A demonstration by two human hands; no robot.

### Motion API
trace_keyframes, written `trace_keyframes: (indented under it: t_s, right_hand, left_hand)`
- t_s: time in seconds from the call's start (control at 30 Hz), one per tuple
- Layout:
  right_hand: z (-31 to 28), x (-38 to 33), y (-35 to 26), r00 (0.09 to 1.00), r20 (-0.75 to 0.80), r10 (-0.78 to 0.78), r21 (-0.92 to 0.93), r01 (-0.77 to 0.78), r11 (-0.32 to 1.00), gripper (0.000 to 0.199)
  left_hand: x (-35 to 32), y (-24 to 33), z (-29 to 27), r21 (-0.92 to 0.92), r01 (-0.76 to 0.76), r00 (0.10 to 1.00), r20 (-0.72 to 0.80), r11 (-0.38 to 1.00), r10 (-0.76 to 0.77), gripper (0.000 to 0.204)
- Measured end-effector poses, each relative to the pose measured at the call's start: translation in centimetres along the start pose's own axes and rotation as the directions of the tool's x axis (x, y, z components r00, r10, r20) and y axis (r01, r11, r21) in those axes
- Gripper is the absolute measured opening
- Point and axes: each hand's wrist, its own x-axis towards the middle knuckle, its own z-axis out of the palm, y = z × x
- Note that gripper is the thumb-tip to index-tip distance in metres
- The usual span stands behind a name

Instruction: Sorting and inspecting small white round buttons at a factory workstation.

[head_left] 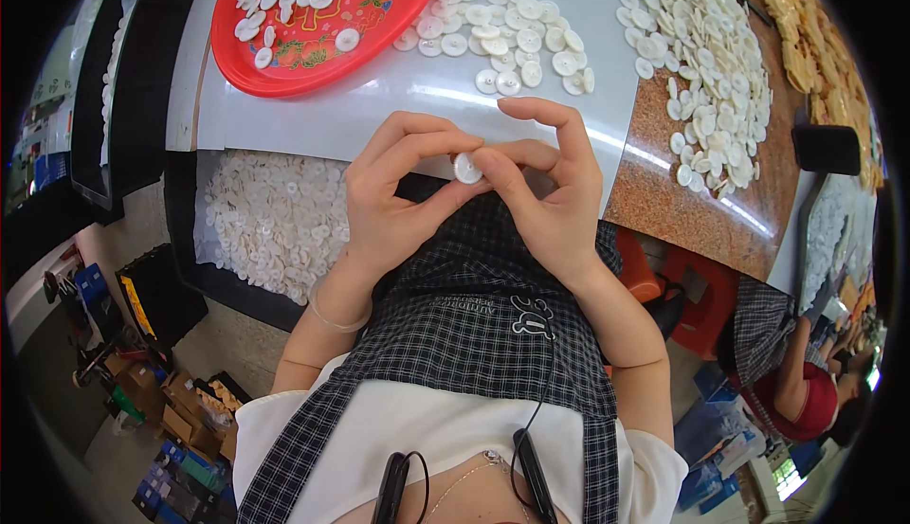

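Observation:
A small round white disc (466, 169) with a tiny central mark is pinched between the fingertips of both hands, just off the table's near edge. My left hand (393, 188) grips it from the left with thumb and forefinger. From the right, my right hand (555, 178) holds it with thumb and fingers, one finger raised. Similar white discs (512, 27) lie loose on the grey table sheet (379, 112) beyond my hands. A red patterned tray (275, 81) at the far left carries more of them.
Below the table's left part, a dark-edged drawer (256, 301) is filled with white discs. A large heap of discs (706, 69) covers the brown speckled surface (654, 183) at right. A dark flat device (827, 149) stands beyond it. Another person (806, 387) sits at far right.

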Motion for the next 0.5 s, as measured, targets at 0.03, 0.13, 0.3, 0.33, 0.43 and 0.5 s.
trace_keyframes:
  t_s: [0.03, 0.13, 0.3, 0.33, 0.43, 0.5]
  right_hand:
    - [0.0, -0.1, 0.0, 1.000, -0.009, -0.005, -0.020, 0.005, 1.000, 0.042]
    - [-1.1, 0.5, 0.8, 0.977, -0.020, -0.213, -0.264, 0.200, 0.944, 0.040]
    - [-2.2, 2.1, 1.2, 0.882, 0.086, -0.463, -0.746, 0.364, 0.557, 0.037]
    - [-2.4, 2.2, 1.4, 0.860, 0.137, -0.491, -0.772, 0.404, 0.492, 0.036]
    - [-2.5, 1.9, 1.6, 0.819, 0.185, -0.543, -0.762, 0.468, 0.447, 0.037]
    - [-2.9, 1.7, 1.9, 0.814, 0.199, -0.545, -0.753, 0.483, 0.447, 0.036]
  left_hand:
    - [0.0, 0.1, 0.1, -0.001, 0.000, 1.000, 0.001, 1.000, 0.000, 0.042]
    - [0.2, 0.4, 0.4, -0.105, 0.093, 0.995, -0.029, 0.990, -0.097, 0.037]
    - [0.0, -0.2, 0.4, -0.351, 0.168, 0.985, 0.012, 0.921, -0.175, 0.039]
    - [0.1, -0.3, 0.3, -0.351, 0.169, 0.984, 0.012, 0.921, -0.176, 0.039]
    - [0.1, -0.4, 0.2, -0.417, 0.154, 0.987, 0.031, 0.896, -0.156, 0.039]
    - [0.1, -0.3, 0.2, -0.529, 0.178, 0.983, 0.056, 0.830, -0.175, 0.039]
